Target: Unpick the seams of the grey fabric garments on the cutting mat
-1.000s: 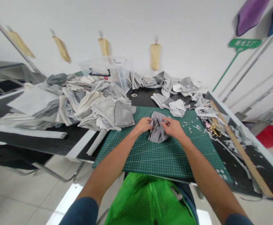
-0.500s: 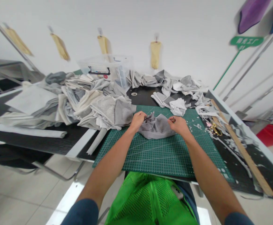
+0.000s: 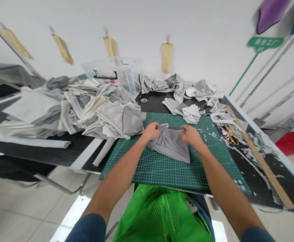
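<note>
The grey piece (image 3: pixel 170 146) is showing matt cloth; the cutting mat (image 3: pixel 167 173) is presenting smooth, matt plastic; the box (image 3: pixel 120 78) is displaying clear plastic; the vest (image 3: pixel 149 215) is exhibiting mesh

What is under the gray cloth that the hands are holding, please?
The green gridded cutting mat shows around the gray cloth; whatever lies directly beneath the cloth is covered.

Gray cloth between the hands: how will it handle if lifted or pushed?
Likely floppy: the gray cloth creases between the left hand and right hand. Probably light, since it looks like thin fabric. If pushed, apt to bunch rather than roll, as it lies fairly flat on the green mat.
</note>
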`<state>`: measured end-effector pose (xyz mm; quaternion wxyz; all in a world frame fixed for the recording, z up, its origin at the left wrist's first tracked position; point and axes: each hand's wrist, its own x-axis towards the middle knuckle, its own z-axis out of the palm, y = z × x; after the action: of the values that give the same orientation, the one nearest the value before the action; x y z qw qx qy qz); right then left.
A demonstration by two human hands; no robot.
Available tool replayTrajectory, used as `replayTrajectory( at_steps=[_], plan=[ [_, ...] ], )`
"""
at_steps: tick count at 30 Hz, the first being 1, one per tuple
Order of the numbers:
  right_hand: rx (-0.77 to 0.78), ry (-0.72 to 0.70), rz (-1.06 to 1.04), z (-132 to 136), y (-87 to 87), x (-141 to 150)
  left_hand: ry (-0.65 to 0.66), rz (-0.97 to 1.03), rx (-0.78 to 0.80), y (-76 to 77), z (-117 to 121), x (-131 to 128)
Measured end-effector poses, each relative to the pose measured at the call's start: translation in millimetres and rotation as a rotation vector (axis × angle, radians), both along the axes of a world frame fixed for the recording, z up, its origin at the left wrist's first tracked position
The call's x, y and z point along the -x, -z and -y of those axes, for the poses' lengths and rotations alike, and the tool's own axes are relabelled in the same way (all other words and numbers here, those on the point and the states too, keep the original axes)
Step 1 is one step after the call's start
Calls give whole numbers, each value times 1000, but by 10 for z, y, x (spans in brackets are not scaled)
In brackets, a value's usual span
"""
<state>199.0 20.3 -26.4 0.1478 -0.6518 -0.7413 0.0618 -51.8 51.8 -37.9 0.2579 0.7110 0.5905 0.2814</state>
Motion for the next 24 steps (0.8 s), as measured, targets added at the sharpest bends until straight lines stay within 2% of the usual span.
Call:
replayTrajectory(
  at_steps=[3,5,8,12,14,17,19,24],
  plan=[
    [58,-183,33,19,-8,104,129,231,-57,-4,-51,39],
    [187,-199,100,53,-55,133,98,332,-109,-8,-73,76],
    [346,-143,179,128,-167,46,23,374,-148,-12,-99,150],
    [536,-237,176,202,-288,-181,37,381,-129,-26,-93,191],
    [478,-206,101,203,-312,-233,71,361,-130,-47,-71,165],
    [198,-149,-112,180,-309,-162,118,312,-165,-91,-32,98],
    [48,-181,-271,174,-294,-47,153,321,-175,-114,-8,57],
    [-64,-252,-555,237,-255,202,298,515,-118,-116,45,-19]
  ],
)
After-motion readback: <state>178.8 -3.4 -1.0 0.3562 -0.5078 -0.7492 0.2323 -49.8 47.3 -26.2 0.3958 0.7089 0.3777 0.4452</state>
